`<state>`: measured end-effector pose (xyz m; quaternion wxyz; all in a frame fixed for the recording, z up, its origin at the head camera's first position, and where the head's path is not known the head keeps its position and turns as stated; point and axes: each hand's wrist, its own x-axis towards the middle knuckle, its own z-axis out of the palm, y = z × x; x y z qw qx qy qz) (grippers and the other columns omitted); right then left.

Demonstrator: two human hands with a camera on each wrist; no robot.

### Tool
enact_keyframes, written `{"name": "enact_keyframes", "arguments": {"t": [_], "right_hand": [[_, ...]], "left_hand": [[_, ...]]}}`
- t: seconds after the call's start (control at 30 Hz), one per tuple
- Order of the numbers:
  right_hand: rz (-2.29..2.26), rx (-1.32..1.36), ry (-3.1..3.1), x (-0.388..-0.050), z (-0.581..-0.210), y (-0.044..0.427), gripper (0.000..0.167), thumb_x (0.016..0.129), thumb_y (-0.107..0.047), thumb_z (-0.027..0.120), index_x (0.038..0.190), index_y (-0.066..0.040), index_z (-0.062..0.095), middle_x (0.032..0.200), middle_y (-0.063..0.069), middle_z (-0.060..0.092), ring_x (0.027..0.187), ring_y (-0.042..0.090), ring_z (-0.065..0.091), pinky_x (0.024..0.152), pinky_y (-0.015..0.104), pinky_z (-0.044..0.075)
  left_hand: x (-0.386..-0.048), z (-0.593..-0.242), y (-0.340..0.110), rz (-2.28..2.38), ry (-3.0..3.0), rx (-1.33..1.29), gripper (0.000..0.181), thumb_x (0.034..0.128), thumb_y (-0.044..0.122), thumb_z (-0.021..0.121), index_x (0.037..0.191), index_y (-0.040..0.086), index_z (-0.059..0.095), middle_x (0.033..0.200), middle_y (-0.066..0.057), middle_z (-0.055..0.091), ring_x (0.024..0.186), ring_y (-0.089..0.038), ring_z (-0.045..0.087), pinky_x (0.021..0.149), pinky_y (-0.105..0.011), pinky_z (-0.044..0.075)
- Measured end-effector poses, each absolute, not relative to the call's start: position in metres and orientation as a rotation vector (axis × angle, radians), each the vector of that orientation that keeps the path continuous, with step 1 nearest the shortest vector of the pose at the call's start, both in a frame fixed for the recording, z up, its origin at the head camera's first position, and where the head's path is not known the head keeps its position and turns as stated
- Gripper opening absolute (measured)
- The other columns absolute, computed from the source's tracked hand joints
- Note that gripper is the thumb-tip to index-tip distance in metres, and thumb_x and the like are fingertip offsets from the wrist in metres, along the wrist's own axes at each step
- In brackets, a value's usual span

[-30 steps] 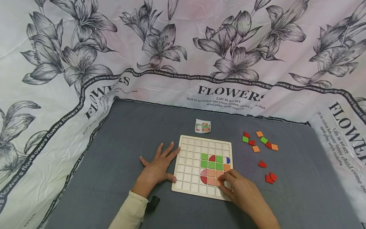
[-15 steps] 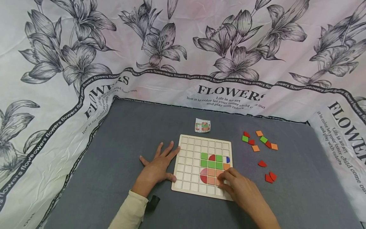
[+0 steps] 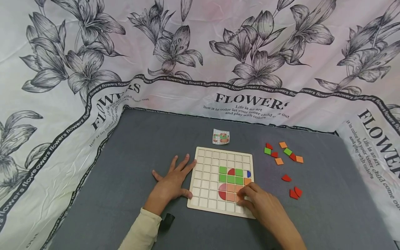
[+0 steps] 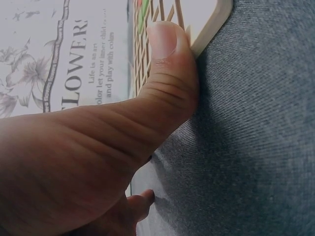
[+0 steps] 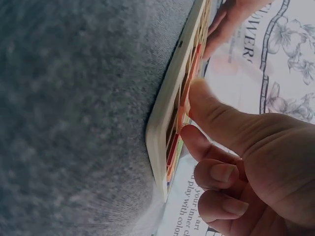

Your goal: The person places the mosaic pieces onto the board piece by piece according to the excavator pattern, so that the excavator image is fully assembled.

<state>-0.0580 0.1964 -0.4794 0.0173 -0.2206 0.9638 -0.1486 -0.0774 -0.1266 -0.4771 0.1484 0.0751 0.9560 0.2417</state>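
Note:
A square wooden grid board point(image 3: 203, 177) lies on the grey cloth, with green, red, orange and blue tiles in its lower right cells. My left hand point(image 3: 170, 184) is spread flat at the board's left side; the thumb point(image 4: 170, 54) rests on its rim, and a fingertip touches the edge higher up. Over the lower right cells, my right hand point(image 3: 264, 205) pinches an orange square tile point(image 5: 182, 110) between thumb and index finger, low against the grid. The other right fingers curl inward. In the head view, that hand covers the cells beneath it.
Beyond the board lies a small pattern card point(image 3: 221, 137). Loose orange, green and red tiles point(image 3: 288, 151) are scattered to the right, with several red pieces point(image 3: 293, 193) closer to me. A black object point(image 3: 167, 221) sits by my left wrist. A flower-printed cloth point(image 3: 187, 95) hangs behind.
Hardly anything differs. Both hands stay in place, and my right fingers keep to the same orange tile. The head view shifts very slightly.

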Motion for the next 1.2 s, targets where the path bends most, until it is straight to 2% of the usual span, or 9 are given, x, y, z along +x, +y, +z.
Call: {"name": "enact_keyframes", "arguments": {"t": [0.2, 0.43, 0.6, 0.8, 0.9, 1.07, 1.2], "right_hand": [[-0.494, -0.678, 2.992, -0.063, -0.473, 0.199, 0.025, 0.083, -0.033, 0.092, 0.099, -0.024, 0.075, 0.095, -0.013, 0.06, 0.072, -0.001, 0.051, 0.06, 0.023, 0.049], [-0.532, -0.666, 3.063, -0.071, -0.461, 0.212, 0.015, 0.091, -0.024, 0.087, 0.097, -0.023, 0.073, 0.089, -0.013, 0.062, 0.07, 0.001, 0.051, 0.057, 0.023, 0.046], [-0.517, -0.632, 3.109, -0.076, -0.454, 0.223, 0.013, 0.093, -0.023, 0.085, 0.101, -0.02, 0.075, 0.089, -0.011, 0.065, 0.07, 0.003, 0.054, 0.057, 0.026, 0.047], [-0.534, -0.421, 3.125, -0.08, -0.448, 0.237, 0.017, 0.098, -0.03, 0.079, 0.109, -0.018, 0.075, 0.092, -0.007, 0.064, 0.069, 0.01, 0.052, 0.057, 0.032, 0.043], [-0.533, -0.323, 3.165, -0.082, -0.446, 0.246, 0.022, 0.097, -0.03, 0.08, 0.112, -0.015, 0.075, 0.092, -0.003, 0.066, 0.07, 0.014, 0.053, 0.056, 0.032, 0.043], [-0.514, -0.186, 3.22, -0.083, -0.446, 0.264, 0.033, 0.096, -0.031, 0.081, 0.117, -0.007, 0.074, 0.098, 0.007, 0.072, 0.071, 0.019, 0.061, 0.051, 0.034, 0.044], [-0.5, -0.091, 3.232, -0.085, -0.451, 0.278, 0.035, 0.098, -0.035, 0.078, 0.118, -0.006, 0.074, 0.104, 0.011, 0.073, 0.072, 0.026, 0.066, 0.048, 0.036, 0.044]], "left_hand": [[-0.077, -0.477, -0.126, 0.694, 2.755, 0.213, 0.116, 0.0684, 0.037, 0.093, 0.168, 0.031, 0.034, 0.178, 0.001, 0.019, 0.164, -0.038, 0.004, 0.094, -0.099, -0.001], [-0.077, -0.478, -0.127, 0.696, 2.748, 0.213, 0.116, 0.0686, 0.036, 0.094, 0.168, 0.031, 0.034, 0.178, 0.001, 0.018, 0.164, -0.038, 0.003, 0.095, -0.099, -0.001], [-0.077, -0.478, -0.127, 0.697, 2.752, 0.219, 0.116, 0.068, 0.037, 0.093, 0.168, 0.031, 0.034, 0.177, 0.0, 0.019, 0.164, -0.038, 0.004, 0.094, -0.1, -0.001], [-0.077, -0.478, -0.127, 0.697, 2.749, 0.222, 0.116, 0.0684, 0.037, 0.093, 0.168, 0.031, 0.034, 0.177, 0.0, 0.019, 0.164, -0.038, 0.004, 0.094, -0.099, -0.001], [-0.077, -0.478, -0.127, 0.696, 2.749, 0.223, 0.116, 0.0684, 0.037, 0.093, 0.168, 0.031, 0.034, 0.177, 0.0, 0.019, 0.164, -0.039, 0.004, 0.094, -0.099, -0.001], [-0.078, -0.478, -0.128, 0.696, 2.745, 0.223, 0.116, 0.0683, 0.037, 0.094, 0.168, 0.031, 0.034, 0.177, 0.001, 0.018, 0.164, -0.038, 0.004, 0.095, -0.099, -0.001], [-0.078, -0.478, -0.128, 0.696, 2.741, 0.216, 0.117, 0.0684, 0.037, 0.094, 0.168, 0.031, 0.034, 0.178, 0.001, 0.018, 0.164, -0.038, 0.003, 0.095, -0.099, -0.002]]}}
